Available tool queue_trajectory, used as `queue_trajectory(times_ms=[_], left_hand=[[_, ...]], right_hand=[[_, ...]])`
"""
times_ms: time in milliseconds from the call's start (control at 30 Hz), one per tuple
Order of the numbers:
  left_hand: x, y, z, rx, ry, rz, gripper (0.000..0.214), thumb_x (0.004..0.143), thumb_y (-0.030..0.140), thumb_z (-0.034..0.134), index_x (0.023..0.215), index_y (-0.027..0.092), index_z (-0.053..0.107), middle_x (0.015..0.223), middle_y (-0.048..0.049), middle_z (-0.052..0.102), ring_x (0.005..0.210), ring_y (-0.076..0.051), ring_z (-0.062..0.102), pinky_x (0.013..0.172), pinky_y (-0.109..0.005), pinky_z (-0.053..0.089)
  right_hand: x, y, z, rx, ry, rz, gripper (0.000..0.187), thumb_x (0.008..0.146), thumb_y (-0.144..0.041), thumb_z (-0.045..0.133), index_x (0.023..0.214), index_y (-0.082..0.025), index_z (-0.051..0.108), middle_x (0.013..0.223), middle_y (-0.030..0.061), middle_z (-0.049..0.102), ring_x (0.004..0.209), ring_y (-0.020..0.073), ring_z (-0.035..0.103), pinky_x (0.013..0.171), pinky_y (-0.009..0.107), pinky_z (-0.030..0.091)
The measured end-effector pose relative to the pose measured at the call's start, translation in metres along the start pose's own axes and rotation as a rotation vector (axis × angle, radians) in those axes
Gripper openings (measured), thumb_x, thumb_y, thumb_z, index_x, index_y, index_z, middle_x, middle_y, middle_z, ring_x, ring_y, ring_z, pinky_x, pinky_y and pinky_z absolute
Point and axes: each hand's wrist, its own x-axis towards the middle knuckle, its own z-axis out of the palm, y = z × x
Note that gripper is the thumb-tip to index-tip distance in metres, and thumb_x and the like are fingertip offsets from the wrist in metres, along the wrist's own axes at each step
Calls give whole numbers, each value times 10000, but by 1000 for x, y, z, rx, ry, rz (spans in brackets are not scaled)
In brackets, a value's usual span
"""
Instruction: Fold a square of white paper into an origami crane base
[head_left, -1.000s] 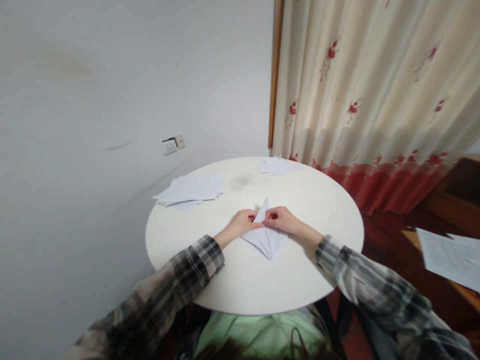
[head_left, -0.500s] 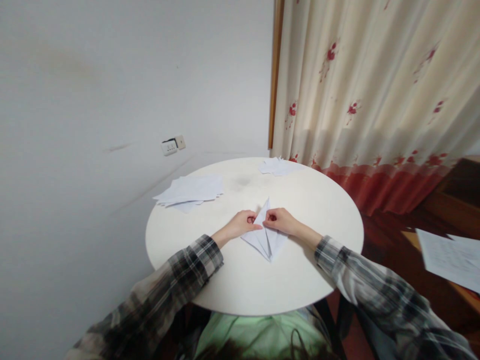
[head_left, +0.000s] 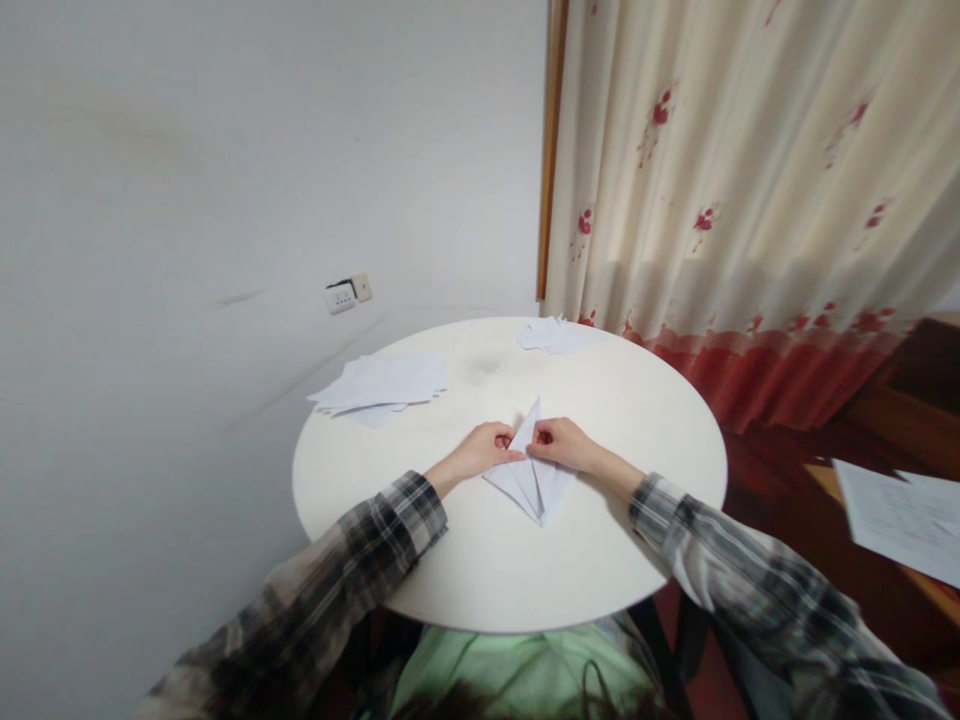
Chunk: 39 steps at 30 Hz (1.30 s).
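Note:
A folded sheet of white paper (head_left: 529, 485) lies on the round white table (head_left: 495, 575), in front of my body. It has a raised, pointed flap at the top and spreads to a wider, layered shape below. My left hand (head_left: 486, 448) pinches the flap's left side, thumb lying across the paper. From the right, my right hand (head_left: 564, 443) is closed on the flap's other edge with thumb and fingertips. Parts of the folds are hidden behind the fingers.
A stack of white paper sheets (head_left: 382, 380) rests at the table's back left. Smaller paper pieces (head_left: 559, 334) lie at its far edge. A wall with a socket (head_left: 341, 297) stands left, a floral curtain (head_left: 720, 200) behind. Written sheets (head_left: 900, 520) lie on a surface at right.
Both hands keep the same hold on the folded paper. The whole view has shifted very slightly; nothing else has visibly moved.

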Motion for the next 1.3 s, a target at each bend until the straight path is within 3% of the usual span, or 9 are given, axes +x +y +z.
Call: queue_trajectory(times_ms=[300, 467, 567, 667, 767, 867, 933, 1300], left_hand=[[1, -2, 4, 49, 60, -47, 260, 629, 385, 613, 617, 127, 582, 552, 40, 427, 534, -95, 381, 493, -211, 278], [3, -8, 7, 32, 91, -59, 281, 606, 404, 630, 585, 132, 565, 525, 46, 416, 505, -87, 366, 468, -206, 257], [3, -12, 8, 12, 97, -61, 291, 599, 415, 639, 589, 133, 568, 516, 48, 418, 494, -86, 362, 461, -207, 245], [4, -14, 9, -4, 98, -63, 293, 591, 416, 646, 588, 133, 569, 513, 48, 424, 490, -85, 361, 461, -208, 241], [3, -12, 10, -22, 105, -81, 296, 581, 417, 650, 584, 134, 564, 507, 50, 422, 484, -84, 354, 462, -209, 237], [2, -7, 9, -80, 111, -103, 320, 578, 435, 644, 554, 136, 532, 487, 56, 391, 475, -79, 336, 459, -210, 221], [0, -2, 8, -134, 109, -107, 343, 574, 449, 640, 527, 140, 501, 475, 60, 366, 471, -76, 325, 459, -209, 214], [-6, 12, 7, -261, 182, -87, 320, 564, 411, 672, 576, 132, 516, 525, 49, 438, 511, -82, 394, 490, -207, 294]], right_hand=[[0, -1, 0, 6, 8, 12, 108, 662, -245, 573, 626, -144, 566, 563, -22, 533, 511, 76, 437, 502, 191, 310], [1, 0, -4, 232, -9, -7, 133, 662, -248, 563, 581, -145, 537, 523, -43, 483, 499, 71, 414, 492, 192, 307], [3, -1, -11, 392, 184, 79, 174, 685, -299, 546, 596, -152, 519, 551, -34, 485, 523, 81, 430, 501, 202, 330], [5, -1, -15, 520, 365, 125, 225, 617, -331, 635, 724, -163, 530, 657, -19, 530, 601, 98, 483, 562, 218, 387], [6, 3, -9, 677, 293, 186, 419, 510, -295, 725, 852, -171, 517, 703, -9, 563, 605, 108, 524, 569, 237, 422], [5, 6, 1, 851, 101, 182, 491, 499, -271, 738, 915, -170, 497, 690, -4, 593, 549, 117, 552, 538, 255, 443], [5, 6, 5, 922, 54, 158, 501, 491, -257, 741, 917, -169, 492, 697, -3, 611, 545, 122, 569, 540, 261, 457], [4, -3, 4, 875, 106, 131, 419, 536, -224, 698, 901, -168, 500, 701, -3, 641, 566, 133, 599, 518, 239, 464]])
